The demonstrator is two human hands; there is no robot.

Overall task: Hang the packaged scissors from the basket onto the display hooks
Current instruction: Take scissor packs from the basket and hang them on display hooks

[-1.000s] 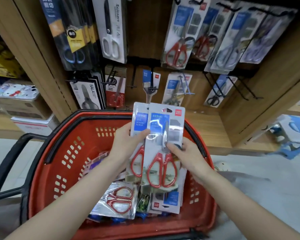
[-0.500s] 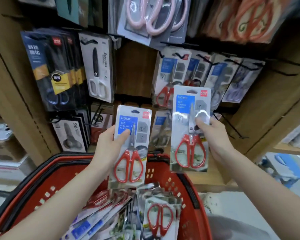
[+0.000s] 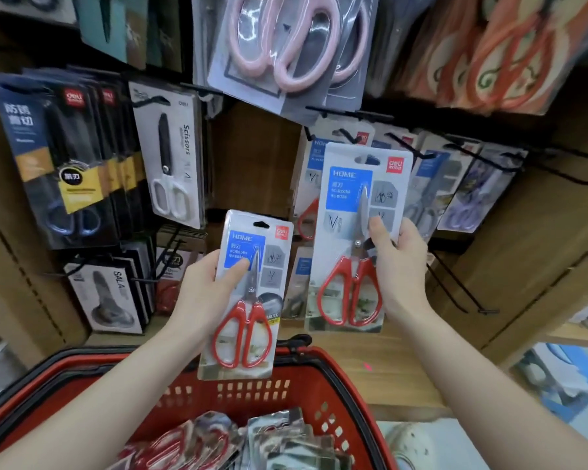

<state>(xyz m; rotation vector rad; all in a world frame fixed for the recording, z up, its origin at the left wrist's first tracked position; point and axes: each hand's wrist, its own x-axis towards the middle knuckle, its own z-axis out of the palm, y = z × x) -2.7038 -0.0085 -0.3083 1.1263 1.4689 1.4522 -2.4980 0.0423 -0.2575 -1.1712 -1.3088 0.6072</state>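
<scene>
My left hand (image 3: 202, 293) grips a smaller pack of red-handled scissors (image 3: 248, 300) above the red basket (image 3: 306, 378). My right hand (image 3: 399, 266) holds a larger pack of red-handled scissors (image 3: 350, 239) up against the wall, its hang hole close to a black display hook (image 3: 345, 132) that carries matching packs (image 3: 311, 174). More packaged scissors (image 3: 252, 442) lie in the basket below.
Dark-carded scissors (image 3: 51, 157) and a white-handled pair (image 3: 167, 164) hang at the left. Pink-handled scissors (image 3: 286, 52) hang overhead. Bare black hooks (image 3: 455, 293) stick out at the lower right. A wooden shelf (image 3: 370, 368) runs behind the basket.
Both hands lifted one pack each out of the basket and drew apart. The right hand's pack has risen toward the hook row, and my view has tilted upward.
</scene>
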